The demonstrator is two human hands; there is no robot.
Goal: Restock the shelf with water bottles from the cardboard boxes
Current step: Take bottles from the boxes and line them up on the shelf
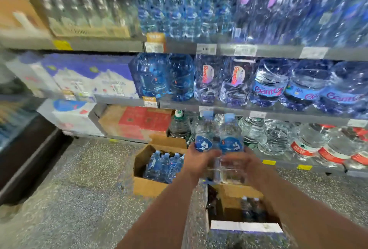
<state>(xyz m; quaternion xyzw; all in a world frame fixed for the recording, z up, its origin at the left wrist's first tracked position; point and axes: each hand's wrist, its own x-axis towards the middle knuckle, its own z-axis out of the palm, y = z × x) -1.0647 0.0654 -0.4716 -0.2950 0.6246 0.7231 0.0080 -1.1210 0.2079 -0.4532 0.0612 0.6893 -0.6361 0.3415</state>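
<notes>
I hold two clear water bottles with blue caps and blue labels upright, side by side, in front of the lowest shelf (pixel 282 164). My left hand (pixel 196 162) grips the left bottle (pixel 205 137) near its base. My right hand (pixel 242 164) grips the right bottle (pixel 231 139) the same way. An open cardboard box (pixel 148 186) with several blue-labelled bottles stands on the floor to the left of my hands. A second open cardboard box (pixel 235 193) lies right below my hands, with a few bottles showing inside. The view is blurred.
Shelves full of water bottles rise ahead: small bottles (pixel 185 9) on top, large blue jugs (pixel 268 81) in the middle, red-labelled jugs (pixel 318 143) at the bottom right. Red and brown cartons (pixel 143 121) sit low left. A dark cabinet (pixel 27 149) borders the speckled floor (pixel 79 189) at the left.
</notes>
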